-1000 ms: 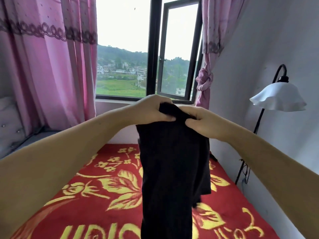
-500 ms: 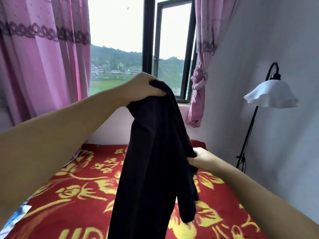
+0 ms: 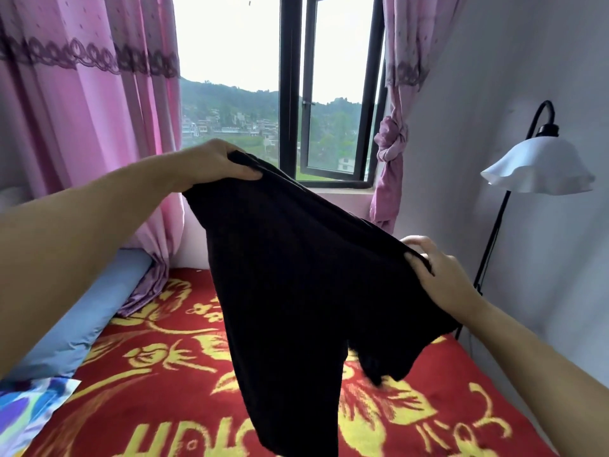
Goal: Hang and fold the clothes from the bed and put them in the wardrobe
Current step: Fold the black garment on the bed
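A black garment [image 3: 296, 275] hangs spread in the air above the red-and-yellow bed [image 3: 138, 407], its lower parts dangling.

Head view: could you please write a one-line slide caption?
Both hands, left and right, hold black trousers spread above the red bed.

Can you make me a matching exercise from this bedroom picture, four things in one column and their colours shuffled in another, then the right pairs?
Things:
1. garment held up by both hands
2. lampshade
3. bolster along the bed's left edge
4. knotted curtain

Colours:
A. white
B. pink
C. black
D. blue

Pairs: 1-C, 2-A, 3-D, 4-B
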`<state>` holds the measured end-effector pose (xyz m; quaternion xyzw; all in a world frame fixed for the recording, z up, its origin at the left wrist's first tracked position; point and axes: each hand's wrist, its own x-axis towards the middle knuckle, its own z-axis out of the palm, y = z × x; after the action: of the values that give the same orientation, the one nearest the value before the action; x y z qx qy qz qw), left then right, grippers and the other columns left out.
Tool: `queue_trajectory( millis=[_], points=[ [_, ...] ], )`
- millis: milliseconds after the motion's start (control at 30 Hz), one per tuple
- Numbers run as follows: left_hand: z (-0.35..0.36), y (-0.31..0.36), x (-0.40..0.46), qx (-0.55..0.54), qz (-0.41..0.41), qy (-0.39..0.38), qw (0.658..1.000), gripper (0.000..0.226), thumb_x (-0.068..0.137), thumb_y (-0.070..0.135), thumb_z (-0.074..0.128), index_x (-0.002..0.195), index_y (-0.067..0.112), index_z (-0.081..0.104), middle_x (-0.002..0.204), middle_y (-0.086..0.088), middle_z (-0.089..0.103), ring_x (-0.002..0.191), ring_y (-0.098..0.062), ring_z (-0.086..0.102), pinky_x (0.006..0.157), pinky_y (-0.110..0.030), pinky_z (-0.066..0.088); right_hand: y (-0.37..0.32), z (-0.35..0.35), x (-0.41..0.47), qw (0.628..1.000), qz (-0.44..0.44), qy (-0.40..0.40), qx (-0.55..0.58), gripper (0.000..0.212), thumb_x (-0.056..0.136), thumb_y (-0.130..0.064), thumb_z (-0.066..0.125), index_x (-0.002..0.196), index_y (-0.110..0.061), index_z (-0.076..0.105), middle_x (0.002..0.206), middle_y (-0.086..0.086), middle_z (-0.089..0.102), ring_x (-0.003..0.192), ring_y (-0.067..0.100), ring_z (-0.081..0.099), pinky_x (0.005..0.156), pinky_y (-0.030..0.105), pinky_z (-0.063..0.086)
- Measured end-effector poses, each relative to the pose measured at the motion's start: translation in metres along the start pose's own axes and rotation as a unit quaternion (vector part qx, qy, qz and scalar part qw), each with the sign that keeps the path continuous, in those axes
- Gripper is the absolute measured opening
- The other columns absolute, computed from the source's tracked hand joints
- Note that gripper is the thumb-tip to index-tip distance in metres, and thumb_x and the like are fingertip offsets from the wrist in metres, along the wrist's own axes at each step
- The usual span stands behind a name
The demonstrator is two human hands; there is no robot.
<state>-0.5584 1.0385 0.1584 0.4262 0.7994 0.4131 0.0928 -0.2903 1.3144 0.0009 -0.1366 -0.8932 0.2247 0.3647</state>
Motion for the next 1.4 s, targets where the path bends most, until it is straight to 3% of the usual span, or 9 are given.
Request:
queue_trajectory(
  millis=[133,200,367,600,700,867,967,1200,1400],
  points=[
    [-0.015,-0.025,0.005,0.012,-0.02,0.022,0.999,0.035,0.07,0.039,0.075,0.094,0.014,0.07,0.076,-0.006,0.073,0.06,-0.022,0.071,0.048,-0.024,0.054,-0.024,-0.016,-0.006,0.983,-0.166,-0.065,-0.039,0.056,0.09,-0.055,0.051,0.141,-0.041,0.034,0.111,-0.023,0.062,0.09,-0.014,0.059,0.084,0.003,0.042],
    [-0.018,-0.035,0.009,0.006,-0.023,0.039,0.999,0.038,0.07,0.038,0.074,0.097,0.011,0.069,0.071,-0.003,0.073,0.057,-0.02,0.07,0.047,-0.022,0.053,-0.03,-0.014,-0.002,0.972,-0.199,-0.073,-0.1,0.066,0.087,-0.046,0.062,0.145,-0.03,0.034,0.099,-0.033,0.057,0.077,-0.021,0.054,0.082,0.002,0.042],
    [-0.022,-0.044,0.013,0.009,-0.012,0.022,1.0,0.048,0.058,0.047,0.079,0.092,0.013,0.072,0.069,-0.002,0.073,0.056,-0.02,0.07,0.046,-0.022,0.052,-0.011,-0.034,0.02,0.956,0.015,-0.256,-0.139,0.008,0.091,-0.028,0.064,0.098,-0.03,0.066,0.08,-0.018,0.065,0.077,-0.003,0.061,0.07,0.014,0.045],
    [-0.011,-0.069,0.037,0.081,-0.151,-0.142,0.975,0.039,0.059,0.05,0.083,0.08,0.018,0.075,0.077,-0.011,0.074,0.062,-0.027,0.071,0.048,-0.027,0.054,0.051,-0.027,0.049,0.92,0.175,-0.318,-0.146,0.012,0.094,-0.017,0.058,0.092,-0.022,0.069,0.064,-0.015,0.065,0.054,0.003,0.064,0.046,0.009,0.038],
    [0.023,-0.102,0.072,0.116,-0.129,-0.032,0.984,0.025,0.078,0.034,0.076,0.089,0.012,0.073,0.078,-0.009,0.074,0.061,-0.021,0.069,0.053,-0.024,0.053,0.07,0.024,0.067,0.928,0.2,-0.253,-0.188,0.016,0.093,-0.005,0.051,0.092,-0.01,0.066,0.076,0.005,0.068,0.058,0.026,0.067,0.048,0.022,0.047],
    [0.034,-0.127,0.124,0.151,-0.042,0.215,0.964,0.026,0.089,0.033,0.065,0.105,0.013,0.069,0.102,-0.012,0.07,0.085,-0.026,0.062,0.079,-0.031,0.046,0.078,0.074,0.119,0.966,0.21,-0.091,-0.121,0.026,0.08,0.008,0.05,0.072,-0.015,0.059,0.074,0.009,0.066,0.055,0.019,0.063,0.043,0.022,0.042],
    [0.016,-0.11,0.123,0.111,0.023,0.269,0.956,0.031,0.085,0.032,0.069,0.108,0.011,0.07,0.1,-0.007,0.07,0.093,-0.024,0.064,0.082,-0.027,0.045,0.072,0.065,0.135,0.973,0.196,-0.049,-0.108,0.022,0.071,0.005,0.065,0.081,-0.015,0.065,0.073,0.004,0.065,0.068,0.019,0.059,0.061,0.029,0.043],
    [0.053,-0.088,0.046,0.08,0.08,0.046,0.992,0.018,0.082,0.02,0.073,0.085,0.036,0.067,0.08,0.019,0.067,0.071,0.007,0.06,0.07,-0.009,0.045,0.114,0.059,0.104,0.962,0.26,-0.079,-0.012,0.033,0.08,0.011,0.056,0.101,-0.008,0.071,0.099,0.017,0.07,0.091,0.034,0.066,0.087,0.041,0.053],
    [0.236,-0.193,-0.063,0.142,0.093,-0.233,0.958,0.027,0.087,0.037,0.061,0.111,0.029,0.068,0.089,0.014,0.069,0.077,0.001,0.062,0.064,-0.016,0.048,0.172,0.132,-0.011,0.919,0.358,-0.166,0.012,0.05,0.075,0.023,0.034,0.099,0.001,0.072,0.095,0.018,0.068,0.064,0.005,0.062,0.053,0.003,0.044]
  ],
)
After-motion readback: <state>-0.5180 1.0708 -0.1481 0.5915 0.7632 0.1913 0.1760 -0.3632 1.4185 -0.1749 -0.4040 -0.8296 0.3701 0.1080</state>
